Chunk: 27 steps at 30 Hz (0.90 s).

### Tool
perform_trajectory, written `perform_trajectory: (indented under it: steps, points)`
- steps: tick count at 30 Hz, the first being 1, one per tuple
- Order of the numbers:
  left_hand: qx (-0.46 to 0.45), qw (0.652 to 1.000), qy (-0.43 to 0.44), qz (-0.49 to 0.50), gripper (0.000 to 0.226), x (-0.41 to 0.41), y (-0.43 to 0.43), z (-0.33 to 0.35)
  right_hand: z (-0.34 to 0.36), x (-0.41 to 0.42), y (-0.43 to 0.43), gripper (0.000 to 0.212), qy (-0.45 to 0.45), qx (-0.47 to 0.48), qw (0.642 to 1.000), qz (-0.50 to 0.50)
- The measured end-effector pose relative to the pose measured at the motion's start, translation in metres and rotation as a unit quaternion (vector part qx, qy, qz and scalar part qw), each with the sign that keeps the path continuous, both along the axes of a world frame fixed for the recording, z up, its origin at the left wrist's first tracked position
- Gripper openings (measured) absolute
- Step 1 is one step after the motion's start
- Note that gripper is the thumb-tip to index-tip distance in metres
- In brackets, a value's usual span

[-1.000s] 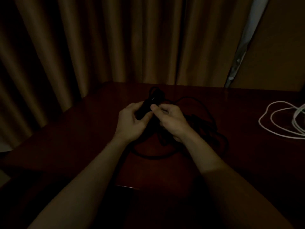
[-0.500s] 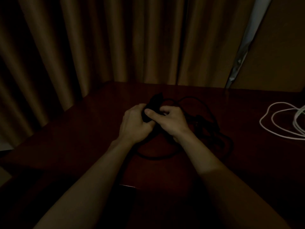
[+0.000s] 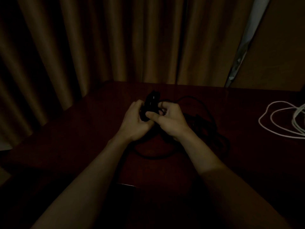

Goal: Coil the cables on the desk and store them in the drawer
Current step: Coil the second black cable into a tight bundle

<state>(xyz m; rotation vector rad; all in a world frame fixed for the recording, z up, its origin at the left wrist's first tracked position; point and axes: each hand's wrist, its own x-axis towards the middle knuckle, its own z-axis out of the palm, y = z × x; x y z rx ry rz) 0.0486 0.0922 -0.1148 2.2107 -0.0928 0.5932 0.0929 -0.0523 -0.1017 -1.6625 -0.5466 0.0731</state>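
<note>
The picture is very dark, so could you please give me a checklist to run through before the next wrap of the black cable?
1. Left hand grips the bunched part of the thin black cable: ok.
2. Right hand pinches that cable beside the bunch: ok.
3. Slack loops on the dark wooden desk free of knots: cannot tell.
4. Thin white cable lies apart from the black loops: ok.
5. Drawer open and ready: cannot tell, not in view.
</note>
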Motion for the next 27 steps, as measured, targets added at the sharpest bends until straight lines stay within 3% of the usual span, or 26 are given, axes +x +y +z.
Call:
perform_trajectory:
  steps: [4,10,18,23,27]
  points:
    - [-0.09,0.994,0.034,-0.052,0.046,-0.004,0.002,0.002,0.004,0.002,-0.008,0.02,0.014,0.002,1.0,0.024]
    - [-0.068,0.996,0.025,-0.042,0.019,0.002,0.003,-0.004,0.002,0.0,-0.004,0.026,0.023,0.003,1.0,0.015]
    - [0.011,1.0,-0.001,0.016,0.011,0.003,0.0,-0.004,0.011,0.001,-0.017,0.004,0.131,0.065,0.987,0.062]
    - [0.001,1.0,0.013,-0.001,0.015,0.001,-0.001,-0.002,0.014,0.003,-0.021,0.024,0.139,0.072,0.984,0.079]
    - [-0.011,1.0,0.02,0.011,0.014,0.001,-0.001,-0.001,0.013,0.0,-0.018,0.019,0.119,0.045,0.99,0.058]
